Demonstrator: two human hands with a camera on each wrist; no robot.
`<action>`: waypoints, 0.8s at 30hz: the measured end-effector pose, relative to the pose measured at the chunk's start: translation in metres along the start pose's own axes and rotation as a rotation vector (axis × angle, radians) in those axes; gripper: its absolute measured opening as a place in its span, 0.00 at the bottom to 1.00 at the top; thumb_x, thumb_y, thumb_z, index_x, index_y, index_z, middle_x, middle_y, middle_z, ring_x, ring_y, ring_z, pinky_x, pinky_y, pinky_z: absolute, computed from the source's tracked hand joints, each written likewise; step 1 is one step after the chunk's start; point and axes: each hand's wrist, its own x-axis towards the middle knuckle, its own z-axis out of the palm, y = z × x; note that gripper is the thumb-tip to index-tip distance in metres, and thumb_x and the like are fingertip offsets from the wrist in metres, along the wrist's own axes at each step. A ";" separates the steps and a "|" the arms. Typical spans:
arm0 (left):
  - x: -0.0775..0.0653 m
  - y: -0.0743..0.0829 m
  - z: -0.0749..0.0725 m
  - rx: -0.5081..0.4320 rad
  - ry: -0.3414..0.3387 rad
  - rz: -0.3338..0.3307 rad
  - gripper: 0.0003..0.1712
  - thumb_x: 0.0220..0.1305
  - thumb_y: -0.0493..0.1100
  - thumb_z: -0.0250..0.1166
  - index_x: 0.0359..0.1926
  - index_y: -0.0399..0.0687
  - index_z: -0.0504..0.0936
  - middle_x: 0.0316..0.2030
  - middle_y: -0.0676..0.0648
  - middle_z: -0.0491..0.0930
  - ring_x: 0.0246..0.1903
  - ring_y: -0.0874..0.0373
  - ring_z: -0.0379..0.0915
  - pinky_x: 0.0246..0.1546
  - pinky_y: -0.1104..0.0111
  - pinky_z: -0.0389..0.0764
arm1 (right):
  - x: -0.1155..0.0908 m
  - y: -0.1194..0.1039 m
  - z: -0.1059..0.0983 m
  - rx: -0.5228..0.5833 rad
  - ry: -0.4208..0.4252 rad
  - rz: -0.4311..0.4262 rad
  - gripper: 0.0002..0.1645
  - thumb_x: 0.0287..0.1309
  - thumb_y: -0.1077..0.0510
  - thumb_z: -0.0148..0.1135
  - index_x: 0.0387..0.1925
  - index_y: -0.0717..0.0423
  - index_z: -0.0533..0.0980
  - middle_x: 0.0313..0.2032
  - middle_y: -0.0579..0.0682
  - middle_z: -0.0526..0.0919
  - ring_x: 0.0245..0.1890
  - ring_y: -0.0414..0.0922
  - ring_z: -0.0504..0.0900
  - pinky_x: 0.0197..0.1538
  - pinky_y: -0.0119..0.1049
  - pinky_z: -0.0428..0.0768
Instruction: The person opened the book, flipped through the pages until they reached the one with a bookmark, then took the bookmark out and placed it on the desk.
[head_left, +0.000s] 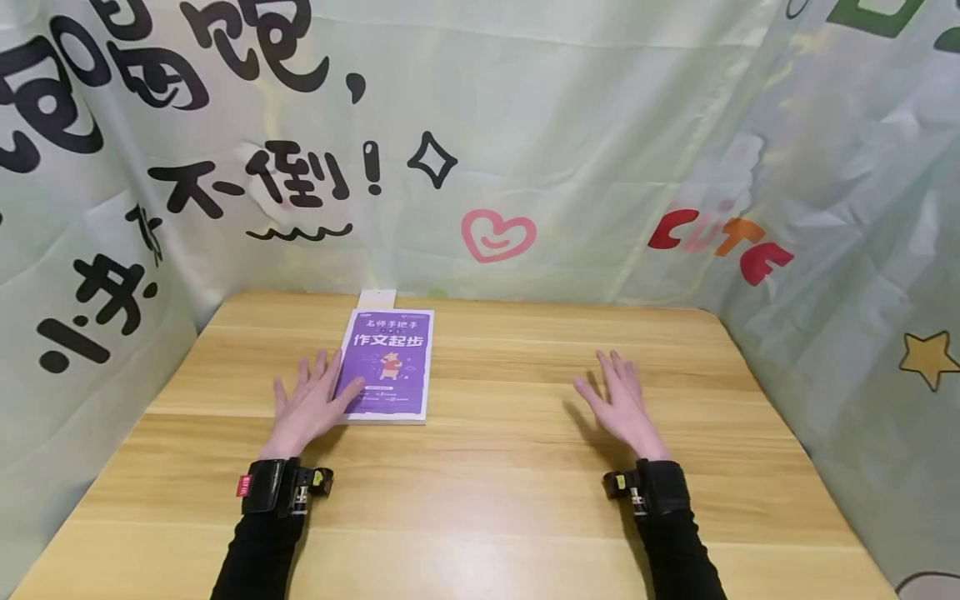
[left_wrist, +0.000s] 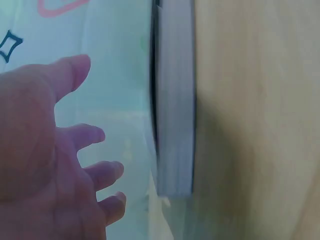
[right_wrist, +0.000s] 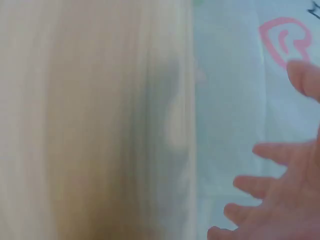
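A purple-covered book (head_left: 405, 367) lies flat on the wooden table, left of the middle. Over its left edge hovers my left hand (head_left: 309, 408), fingers spread and the thumb across the cover's lower left in the head view. From the left wrist, a gap shows between that hand (left_wrist: 45, 155) and the book's thick side of pages (left_wrist: 175, 100). My right hand (head_left: 622, 408) is held above the table on the right, fingers spread, its shadow falling beside it. Nothing is in that palm (right_wrist: 285, 200) in the right wrist view.
Behind the book a small white piece (head_left: 377, 298) sticks out at the back edge of the wooden table (head_left: 510, 475). A pale printed cloth (head_left: 570, 150) hangs along the back and both sides. Each wrist wears a black strap with a small camera (head_left: 321, 481).
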 end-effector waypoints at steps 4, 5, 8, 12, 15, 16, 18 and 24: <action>0.003 0.000 0.000 -0.107 -0.018 0.003 0.47 0.71 0.67 0.39 0.76 0.42 0.38 0.72 0.29 0.34 0.68 0.30 0.25 0.59 0.29 0.21 | 0.004 -0.008 0.013 0.295 0.004 0.029 0.45 0.69 0.42 0.47 0.74 0.64 0.44 0.72 0.69 0.44 0.70 0.65 0.43 0.69 0.66 0.45; 0.004 0.000 0.000 -0.137 -0.019 0.005 0.47 0.71 0.66 0.39 0.76 0.42 0.37 0.72 0.29 0.33 0.68 0.30 0.25 0.59 0.29 0.22 | 0.005 -0.012 0.017 0.367 0.012 0.042 0.45 0.69 0.42 0.48 0.74 0.63 0.45 0.72 0.68 0.46 0.70 0.63 0.46 0.69 0.64 0.47; 0.005 0.002 0.000 -0.215 -0.014 0.012 0.46 0.72 0.65 0.40 0.76 0.41 0.36 0.72 0.28 0.34 0.68 0.30 0.25 0.61 0.31 0.23 | 0.008 -0.022 0.029 0.568 0.053 0.072 0.43 0.69 0.44 0.50 0.74 0.61 0.48 0.71 0.65 0.52 0.69 0.59 0.53 0.70 0.59 0.53; 0.005 0.005 0.000 -0.322 0.013 0.015 0.46 0.73 0.63 0.40 0.75 0.37 0.35 0.72 0.28 0.35 0.68 0.30 0.26 0.63 0.33 0.24 | 0.012 -0.036 0.045 0.712 0.089 0.058 0.38 0.70 0.48 0.50 0.72 0.63 0.53 0.70 0.62 0.58 0.67 0.54 0.59 0.70 0.55 0.56; 0.006 0.007 0.002 -0.396 0.022 0.015 0.45 0.74 0.61 0.40 0.74 0.33 0.35 0.71 0.27 0.35 0.68 0.30 0.27 0.65 0.34 0.28 | 0.014 -0.047 0.057 0.814 0.079 0.058 0.36 0.70 0.51 0.50 0.71 0.65 0.54 0.69 0.62 0.59 0.67 0.53 0.61 0.71 0.52 0.57; 0.006 0.007 0.003 -0.417 0.023 0.013 0.45 0.74 0.59 0.40 0.74 0.32 0.35 0.71 0.26 0.35 0.68 0.30 0.28 0.66 0.35 0.30 | 0.015 -0.051 0.061 0.849 0.074 0.058 0.35 0.70 0.52 0.50 0.71 0.65 0.55 0.69 0.62 0.59 0.66 0.53 0.61 0.71 0.51 0.58; 0.008 0.007 0.005 -0.459 0.022 0.010 0.44 0.75 0.57 0.40 0.74 0.31 0.35 0.71 0.26 0.35 0.68 0.31 0.30 0.67 0.36 0.35 | 0.018 -0.060 0.069 0.932 0.056 0.065 0.35 0.70 0.54 0.51 0.70 0.66 0.55 0.69 0.63 0.59 0.66 0.54 0.61 0.71 0.49 0.58; 0.012 0.006 0.006 -0.561 0.029 -0.007 0.42 0.76 0.52 0.43 0.74 0.32 0.34 0.71 0.27 0.36 0.68 0.31 0.34 0.67 0.37 0.40 | 0.034 -0.086 0.092 1.069 -0.001 0.088 0.33 0.69 0.58 0.50 0.70 0.68 0.54 0.68 0.66 0.59 0.66 0.57 0.61 0.71 0.45 0.59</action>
